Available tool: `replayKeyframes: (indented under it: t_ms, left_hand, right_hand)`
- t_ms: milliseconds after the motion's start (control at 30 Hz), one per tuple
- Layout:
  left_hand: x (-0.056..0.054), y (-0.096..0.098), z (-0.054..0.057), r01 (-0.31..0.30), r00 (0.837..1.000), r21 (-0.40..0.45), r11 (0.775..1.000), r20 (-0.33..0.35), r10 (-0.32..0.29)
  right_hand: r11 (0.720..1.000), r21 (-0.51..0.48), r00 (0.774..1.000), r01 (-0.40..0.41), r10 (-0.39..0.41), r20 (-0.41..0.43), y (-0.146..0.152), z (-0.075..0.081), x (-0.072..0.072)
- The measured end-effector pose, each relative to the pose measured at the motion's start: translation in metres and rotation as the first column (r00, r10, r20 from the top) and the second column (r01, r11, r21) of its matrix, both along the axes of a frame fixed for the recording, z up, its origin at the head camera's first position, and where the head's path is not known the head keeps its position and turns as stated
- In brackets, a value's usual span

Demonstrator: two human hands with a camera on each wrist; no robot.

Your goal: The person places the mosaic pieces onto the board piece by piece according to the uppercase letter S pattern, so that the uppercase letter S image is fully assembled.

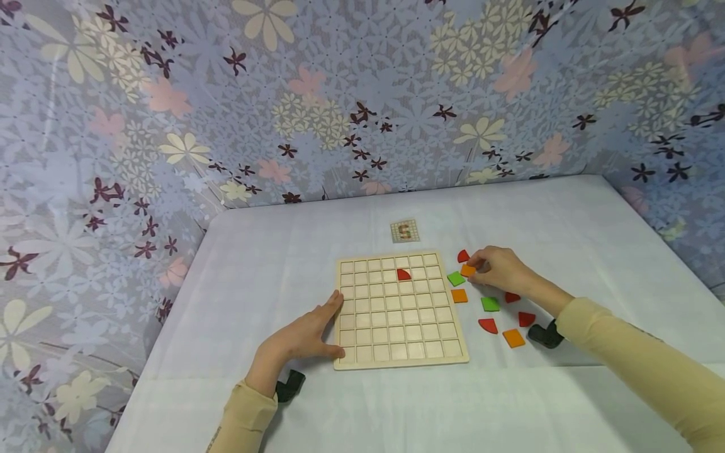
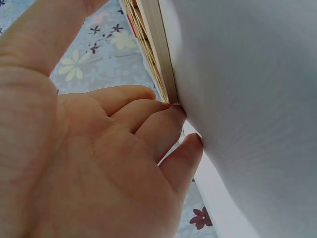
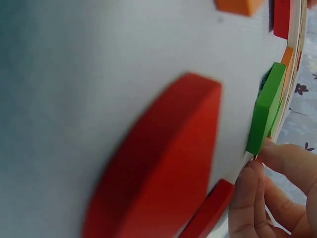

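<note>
A wooden grid board (image 1: 403, 363) lies on the table, with one red quarter-circle tile (image 1: 403, 275) in a cell of its second row. My left hand (image 1: 300, 333) is spread along the board's left side, fingertips and thumb touching its edge; in the left wrist view the fingers (image 2: 158, 129) reach the board's side (image 2: 161, 54). Right of the board, my right hand (image 1: 501, 269) pinches an orange square tile (image 1: 467, 270) between thumb and fingers, low over the cloth. In the right wrist view a green tile (image 3: 267, 109) hides most of that pinch.
A small pattern card (image 1: 404, 231) lies behind the board. Around my right hand lie red quarter-circle tiles (image 1: 488, 325), green squares (image 1: 490, 304) and orange squares (image 1: 513, 338). White cloth (image 1: 272, 251) covers the table; flowered fabric (image 1: 340, 94) hangs behind it.
</note>
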State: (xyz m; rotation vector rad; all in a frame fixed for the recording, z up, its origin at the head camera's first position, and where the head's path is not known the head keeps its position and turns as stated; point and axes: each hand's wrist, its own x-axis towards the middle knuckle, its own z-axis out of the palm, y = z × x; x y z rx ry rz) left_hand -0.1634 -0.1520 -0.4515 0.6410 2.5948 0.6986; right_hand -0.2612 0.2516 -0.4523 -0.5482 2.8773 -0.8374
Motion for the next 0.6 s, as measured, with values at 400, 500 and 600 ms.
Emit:
replayKeyframes:
  t_ms: [400, 500, 600]
  left_hand:
    - [0.002, 0.000, -0.002, -0.011, 1.000, -0.002, 1.000, 0.004, 0.012]
    - [0.001, -0.001, -0.001, -0.011, 1.000, -0.011, 1.000, 0.000, 0.011]
    - [0.001, -0.001, -0.001, -0.008, 1.000, -0.014, 1.000, -0.003, 0.008]
  right_hand:
    - [0.992, -0.110, 0.991, 0.067, -0.079, -0.112, 0.001, 0.056, -0.012]
    - [0.986, -0.151, 0.987, 0.067, -0.088, -0.137, -0.005, 0.065, -0.016]
    - [0.980, -0.191, 0.985, 0.060, -0.089, -0.151, -0.014, 0.068, -0.020]
